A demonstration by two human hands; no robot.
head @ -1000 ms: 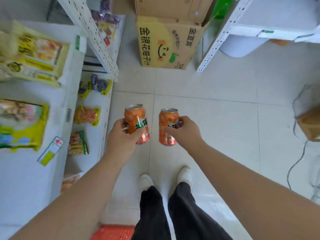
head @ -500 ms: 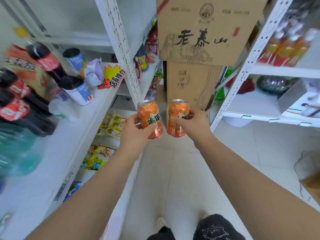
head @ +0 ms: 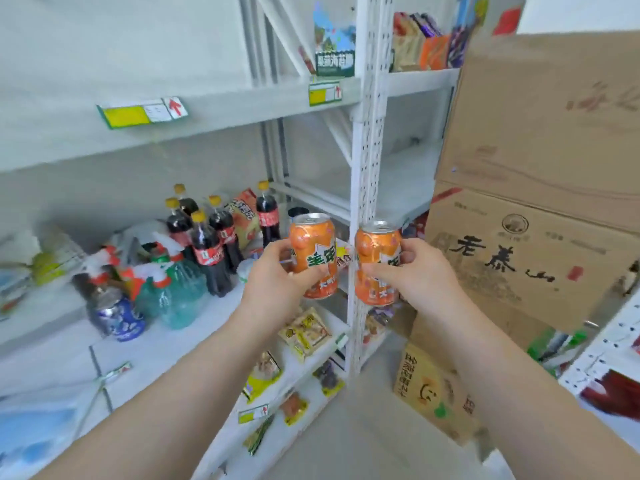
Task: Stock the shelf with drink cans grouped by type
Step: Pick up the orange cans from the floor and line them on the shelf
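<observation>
Fingers of the left hand curl round the left can, and the right hand grips the right can the same way. Both orange cans are upright, side by side and just apart, held in the air in front of the white shelf post. Behind the left can, cola bottles stand on the shelf. Cardboard boxes are stacked to the right.
</observation>
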